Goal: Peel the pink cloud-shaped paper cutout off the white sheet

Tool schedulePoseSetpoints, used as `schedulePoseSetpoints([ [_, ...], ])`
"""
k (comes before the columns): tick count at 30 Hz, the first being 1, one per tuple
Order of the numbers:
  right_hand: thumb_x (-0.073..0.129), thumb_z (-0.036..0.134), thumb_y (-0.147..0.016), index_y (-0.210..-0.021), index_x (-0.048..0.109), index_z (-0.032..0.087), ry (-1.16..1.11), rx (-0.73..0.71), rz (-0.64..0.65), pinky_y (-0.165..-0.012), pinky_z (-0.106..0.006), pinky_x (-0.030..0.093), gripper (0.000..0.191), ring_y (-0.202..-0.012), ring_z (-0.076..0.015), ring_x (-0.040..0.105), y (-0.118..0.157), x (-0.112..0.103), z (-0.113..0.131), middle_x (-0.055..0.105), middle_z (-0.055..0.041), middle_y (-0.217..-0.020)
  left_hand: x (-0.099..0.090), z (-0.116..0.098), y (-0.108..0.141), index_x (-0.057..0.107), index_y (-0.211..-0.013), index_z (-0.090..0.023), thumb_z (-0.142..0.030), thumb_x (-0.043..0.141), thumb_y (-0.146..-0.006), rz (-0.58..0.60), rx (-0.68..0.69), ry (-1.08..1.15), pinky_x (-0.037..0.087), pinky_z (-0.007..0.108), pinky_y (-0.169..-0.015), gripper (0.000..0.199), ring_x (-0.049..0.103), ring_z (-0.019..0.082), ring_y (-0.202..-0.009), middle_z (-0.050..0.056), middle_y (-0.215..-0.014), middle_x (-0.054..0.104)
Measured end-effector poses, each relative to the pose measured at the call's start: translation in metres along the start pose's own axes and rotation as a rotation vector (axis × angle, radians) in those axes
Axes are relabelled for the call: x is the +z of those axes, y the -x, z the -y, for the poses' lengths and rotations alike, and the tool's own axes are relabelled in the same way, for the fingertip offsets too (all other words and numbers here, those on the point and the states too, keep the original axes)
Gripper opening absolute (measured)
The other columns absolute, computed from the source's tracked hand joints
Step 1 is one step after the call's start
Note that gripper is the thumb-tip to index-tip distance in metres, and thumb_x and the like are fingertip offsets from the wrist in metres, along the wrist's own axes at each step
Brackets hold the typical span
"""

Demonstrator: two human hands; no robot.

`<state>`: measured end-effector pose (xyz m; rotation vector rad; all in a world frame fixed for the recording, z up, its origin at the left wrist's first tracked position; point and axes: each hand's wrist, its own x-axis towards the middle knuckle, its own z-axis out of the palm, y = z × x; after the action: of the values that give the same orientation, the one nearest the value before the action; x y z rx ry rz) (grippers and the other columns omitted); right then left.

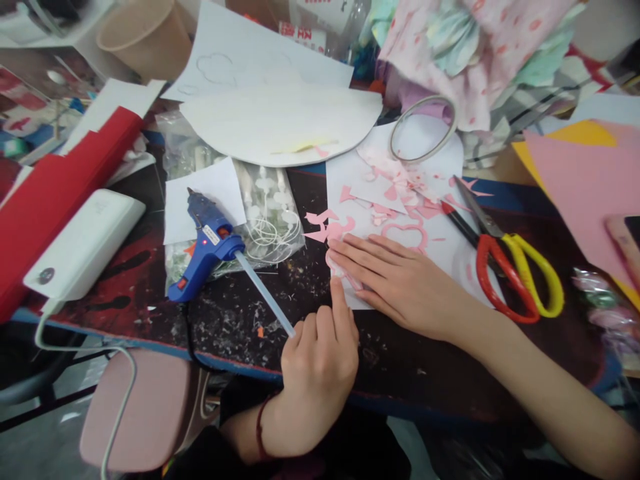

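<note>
My right hand lies flat, fingers stretched out, over a pink paper cutout at the edge of a white sheet. From the left, my left hand touches that cutout's lower edge with its index finger; the other fingers are curled, and what they hold, if anything, is hidden. A clear glue stick runs from the back of a blue glue gun to the curled fingers; whether they grip it I cannot tell. A heart-like pink outline sits beyond my right hand.
Scissors with red and yellow handles lie right of the sheet. Pink scraps and a ring are beyond my hands. A white power bank stands left, its cable hanging off the table edge. A white board lies behind.
</note>
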<state>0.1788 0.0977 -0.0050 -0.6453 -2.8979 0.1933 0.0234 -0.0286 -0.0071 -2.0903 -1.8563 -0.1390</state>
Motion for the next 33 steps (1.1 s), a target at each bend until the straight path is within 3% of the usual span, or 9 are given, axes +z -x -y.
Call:
schedulePoseSetpoints([
  [9, 0.039, 0.03, -0.105, -0.159, 0.03, 0.017, -0.011, -0.014, -0.03, -0.125, -0.049, 0.034, 0.056, -0.154, -0.0227, 0.034, 0.0002, -0.0005, 0.0006, 0.032, -0.0054, -0.166, 0.0001, 0.0, 0.0002, 0.052, -0.145, 0.0, -0.02, 0.062, -0.097, 0.011, 0.006, -0.008, 0.036, 0.032, -0.051, 0.053, 0.05, 0.013, -0.055, -0.004, -0.064, 0.046],
  [18, 0.039, 0.03, -0.105, -0.156, 0.039, 0.017, 0.007, -0.046, -0.032, -0.123, -0.05, 0.035, 0.052, -0.151, -0.025, 0.039, -0.0023, -0.0005, 0.0008, 0.039, -0.003, -0.163, -0.0008, 0.0009, 0.002, 0.053, -0.144, 0.0, -0.02, 0.061, -0.097, 0.049, 0.028, -0.02, 0.041, 0.032, -0.051, 0.051, 0.051, 0.013, -0.056, -0.004, -0.066, 0.045],
  [26, 0.038, 0.03, -0.105, -0.157, 0.035, 0.015, 0.031, -0.059, -0.042, -0.123, -0.049, 0.035, 0.054, -0.151, -0.024, 0.039, -0.0017, -0.001, 0.0006, 0.036, -0.0022, -0.165, 0.0002, 0.0006, 0.0028, 0.048, -0.146, 0.003, -0.021, 0.062, -0.097, 0.034, 0.037, -0.007, 0.041, 0.032, -0.051, 0.057, 0.05, 0.013, -0.056, -0.004, -0.066, 0.043],
  [33, 0.042, 0.027, -0.104, -0.156, 0.037, 0.015, 0.008, -0.072, -0.086, -0.122, -0.048, 0.039, 0.053, -0.148, -0.0236, 0.044, -0.0003, 0.0007, 0.0022, 0.042, -0.0026, -0.161, -0.0001, 0.0013, 0.0015, 0.048, -0.149, -0.003, -0.021, 0.06, -0.098, 0.036, 0.025, -0.005, 0.039, 0.032, -0.053, 0.055, 0.051, 0.013, -0.056, -0.004, -0.065, 0.046],
])
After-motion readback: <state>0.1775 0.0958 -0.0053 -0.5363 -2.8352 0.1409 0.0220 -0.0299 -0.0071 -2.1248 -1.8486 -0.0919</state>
